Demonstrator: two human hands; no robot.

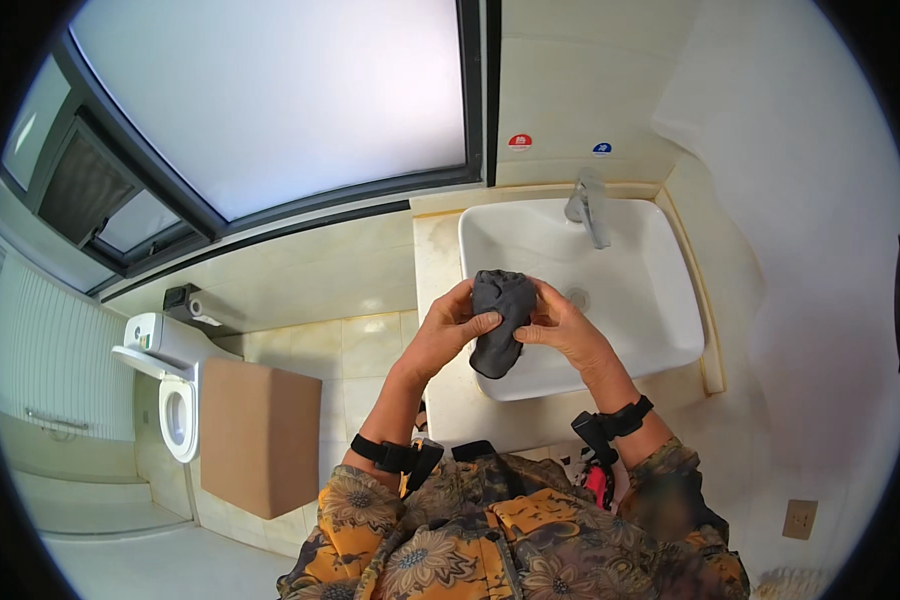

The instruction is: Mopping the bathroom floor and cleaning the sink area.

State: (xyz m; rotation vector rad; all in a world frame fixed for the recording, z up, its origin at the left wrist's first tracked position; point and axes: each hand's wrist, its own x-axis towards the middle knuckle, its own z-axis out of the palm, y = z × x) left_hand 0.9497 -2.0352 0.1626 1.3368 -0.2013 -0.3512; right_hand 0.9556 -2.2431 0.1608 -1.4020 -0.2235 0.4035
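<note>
A dark grey cloth [502, 298], bunched into a thick, longish bundle, is held up over the near left rim of a white sink [655, 300]. My left hand [444, 330] grips its left side, thumb pressed on the front. From the other side my right hand [568, 328] holds it, the thumb near the bundle's middle. The fingers behind the cloth are mostly hidden. What kind of cloth item it is, I cannot tell. Behind the sink basin stands a chrome faucet [590, 210]; no running water shows.
A pale counter [448, 400] surrounds the sink. To the left are a brown box-like block [260, 430], a white toilet [177, 410] with its lid raised, and a paper holder [192, 305]. A frosted window [280, 100] fills the upper left. A wall outlet [799, 518] sits at lower right.
</note>
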